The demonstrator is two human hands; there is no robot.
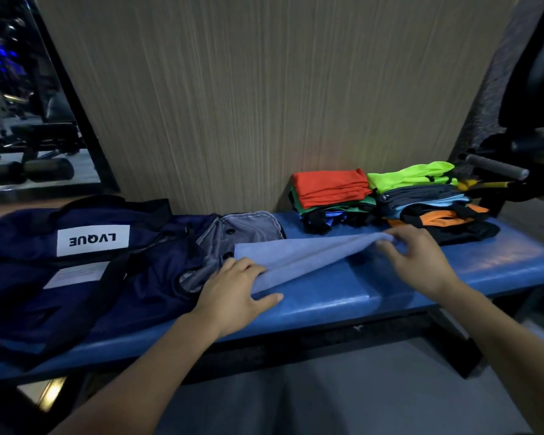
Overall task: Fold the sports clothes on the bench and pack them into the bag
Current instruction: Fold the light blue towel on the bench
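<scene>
Head view: both hands hold the light-blue cloth (299, 259) at centre, left hand (233, 287) pinching its near corner, right hand (421, 262) lifting the far edge. Slack fabric could slide off the slick blue tabletop (343, 299) (padded vinyl). The navy bag (76, 262) lies at 9 o'clock, folded stacks (333, 189) at 1 o'clock against the wood-grain wall (248, 89).

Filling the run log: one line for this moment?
step: folding | left hand: grips cloth | right hand: pinches cloth | bag: on bench | stacks: unpacked
</scene>
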